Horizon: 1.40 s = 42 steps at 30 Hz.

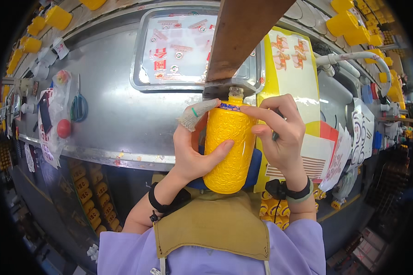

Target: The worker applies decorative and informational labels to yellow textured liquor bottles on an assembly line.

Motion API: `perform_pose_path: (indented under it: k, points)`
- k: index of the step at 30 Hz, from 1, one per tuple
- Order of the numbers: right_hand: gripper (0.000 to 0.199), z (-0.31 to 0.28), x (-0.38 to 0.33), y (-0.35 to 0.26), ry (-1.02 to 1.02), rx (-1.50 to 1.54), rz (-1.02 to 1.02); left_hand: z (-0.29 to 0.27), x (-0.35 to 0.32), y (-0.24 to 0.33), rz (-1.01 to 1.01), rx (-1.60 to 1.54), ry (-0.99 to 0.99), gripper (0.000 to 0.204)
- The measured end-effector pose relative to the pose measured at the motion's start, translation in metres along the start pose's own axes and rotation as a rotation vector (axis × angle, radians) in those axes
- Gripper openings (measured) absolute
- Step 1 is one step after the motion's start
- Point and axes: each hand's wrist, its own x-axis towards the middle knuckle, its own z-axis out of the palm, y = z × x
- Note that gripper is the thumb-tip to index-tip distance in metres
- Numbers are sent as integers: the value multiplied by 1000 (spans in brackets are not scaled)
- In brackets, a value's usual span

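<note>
A glossy yellow bottle point(228, 151) with raised swirling relief and a clear glass mouth point(236, 92) leans neck-away from me before my apron. Its neck end is close against a metal bracket point(229, 86) under a brown wooden beam. A blue patterned strip point(230, 107) lies across the shoulder. My left hand point(195, 149) is closed round the bottle's left side, thumb on the front. Its index finger, in a grey cloth cover, touches the strip's left end. My right hand point(282, 130) presses one fingertip at the strip's right end, thumb apart. Something small and dark green shows by its curled fingers.
A metal tray point(137, 68) holding a sheet of printed decals stands behind the beam. Right of it lies a decal sheet point(303, 78) on yellow backing. Blue-handled scissors point(79, 107) and a red ball point(64, 129) are on the left. Beam point(236, 36) overhangs the bench.
</note>
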Motion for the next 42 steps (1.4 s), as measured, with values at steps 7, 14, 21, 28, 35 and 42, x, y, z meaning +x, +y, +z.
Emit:
perform_pose_path:
  k: [7, 14, 21, 28, 35, 42]
  points:
    - [21, -11, -6, 14, 30, -103, 20, 0, -2, -2, -37, -108, 13, 67]
    - [24, -4, -3, -1, 24, -10, 13, 12, 8, 37, 188, 445, 7, 65]
    - [23, 2, -5, 8, 55, -13, -32, 18, 10, 35, 177, 518, 13, 59]
    - [24, -11, -13, 18, 34, -144, 62, -6, -4, 1, -99, -134, 4, 70]
    - [33, 2, -2, -2, -25, -17, -6, 6, 4, 23, 96, 404, -20, 69]
    - [25, 0, -5, 4, 30, -32, -17, 6, 1, 19, 71, 391, -13, 66]
